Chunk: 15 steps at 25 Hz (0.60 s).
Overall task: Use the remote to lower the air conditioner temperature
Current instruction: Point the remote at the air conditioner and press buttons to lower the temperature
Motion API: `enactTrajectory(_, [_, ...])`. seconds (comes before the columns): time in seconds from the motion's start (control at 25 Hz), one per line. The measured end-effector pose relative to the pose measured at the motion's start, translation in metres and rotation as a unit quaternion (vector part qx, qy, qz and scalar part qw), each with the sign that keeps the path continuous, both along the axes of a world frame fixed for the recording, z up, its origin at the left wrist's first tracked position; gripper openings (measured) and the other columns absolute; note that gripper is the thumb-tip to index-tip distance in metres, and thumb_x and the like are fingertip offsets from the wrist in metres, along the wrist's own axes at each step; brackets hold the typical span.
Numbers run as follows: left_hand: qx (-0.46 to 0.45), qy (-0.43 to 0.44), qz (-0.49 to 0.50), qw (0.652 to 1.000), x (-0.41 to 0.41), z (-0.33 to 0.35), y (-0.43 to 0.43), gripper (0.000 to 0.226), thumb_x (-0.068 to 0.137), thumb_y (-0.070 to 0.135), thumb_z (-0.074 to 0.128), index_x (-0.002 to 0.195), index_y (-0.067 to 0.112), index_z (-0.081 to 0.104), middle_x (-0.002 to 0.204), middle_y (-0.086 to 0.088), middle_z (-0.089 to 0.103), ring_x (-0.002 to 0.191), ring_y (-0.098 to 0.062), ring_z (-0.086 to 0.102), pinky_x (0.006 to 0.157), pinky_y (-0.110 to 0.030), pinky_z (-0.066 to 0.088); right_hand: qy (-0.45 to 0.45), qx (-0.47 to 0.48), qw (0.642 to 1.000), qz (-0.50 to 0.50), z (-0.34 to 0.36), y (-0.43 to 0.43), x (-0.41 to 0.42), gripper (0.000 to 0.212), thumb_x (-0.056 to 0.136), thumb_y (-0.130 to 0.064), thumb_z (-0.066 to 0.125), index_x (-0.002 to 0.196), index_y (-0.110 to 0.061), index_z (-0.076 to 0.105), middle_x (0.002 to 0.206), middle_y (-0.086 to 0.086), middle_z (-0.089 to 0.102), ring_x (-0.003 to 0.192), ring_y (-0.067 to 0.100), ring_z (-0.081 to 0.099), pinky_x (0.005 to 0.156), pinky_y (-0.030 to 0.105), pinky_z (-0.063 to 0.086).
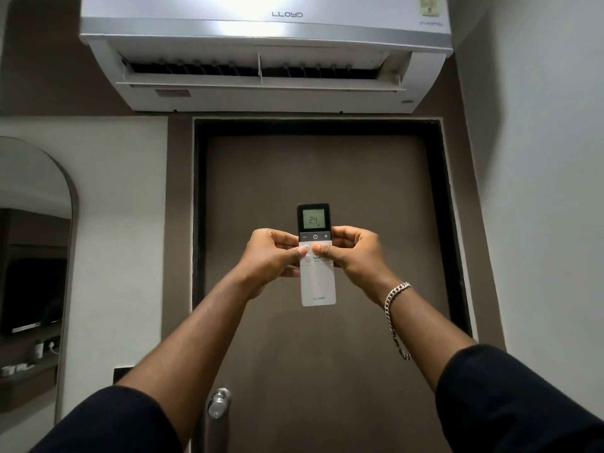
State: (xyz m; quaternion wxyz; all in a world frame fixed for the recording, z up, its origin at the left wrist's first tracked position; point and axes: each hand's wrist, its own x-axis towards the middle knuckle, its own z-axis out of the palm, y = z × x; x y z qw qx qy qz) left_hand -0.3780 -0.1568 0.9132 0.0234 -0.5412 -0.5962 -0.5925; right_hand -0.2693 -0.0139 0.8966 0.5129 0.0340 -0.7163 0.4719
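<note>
A white remote (317, 286) with a black top is held upright in front of me, its screen reading 24. My left hand (269, 258) grips its left side, thumb resting on the round buttons below the minus key. My right hand (354, 255) grips the right side, thumb on the buttons under the power key. The minus, power and plus keys show uncovered between my fingers. Above, a white wall-mounted air conditioner (264, 24) has its louvre open.
A brown door (327, 178) in a dark frame fills the wall ahead, its metal handle (218, 403) low at the left. An arched mirror (36, 240) hangs on the left wall. A chain bracelet (395, 299) circles my right wrist.
</note>
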Motion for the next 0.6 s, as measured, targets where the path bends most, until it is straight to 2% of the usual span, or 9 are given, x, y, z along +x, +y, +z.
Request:
enactTrajectory(0.2, [0.005,-0.002,-0.002,1.0,0.002,0.0,0.0,0.026,0.085,0.014,0.069,0.104,-0.002,0.065,0.098,-0.016,0.075,0.083,-0.02,0.076,0.061,-0.031,0.062,-0.002,0.009,1.0,-0.006,0.0,0.001,0.002,0.044,0.074,-0.013,0.083,0.114,-0.004,0.067,0.107,0.012,0.076,0.097,0.024,0.075,0.088,0.045,0.06])
enactTrajectory(0.4, [0.022,-0.009,-0.004,1.0,0.005,0.0,0.0,0.027,0.084,0.012,0.069,0.105,-0.004,0.063,0.1,-0.019,0.074,0.086,-0.024,0.075,0.065,-0.034,0.063,-0.001,0.016,1.0,-0.008,0.003,-0.003,0.007,0.043,0.075,-0.014,0.082,0.114,-0.006,0.066,0.109,0.011,0.075,0.096,0.021,0.075,0.086,0.04,0.062])
enactTrajectory(0.6, [0.035,-0.016,-0.021,0.999,0.006,0.001,-0.003,0.024,0.083,0.01,0.07,0.104,-0.001,0.065,0.097,-0.014,0.075,0.084,-0.02,0.076,0.062,-0.027,0.061,0.0,0.015,1.0,0.001,0.001,-0.007,0.011,0.043,0.077,-0.012,0.08,0.117,-0.004,0.065,0.112,0.013,0.074,0.1,0.024,0.073,0.086,0.04,0.061])
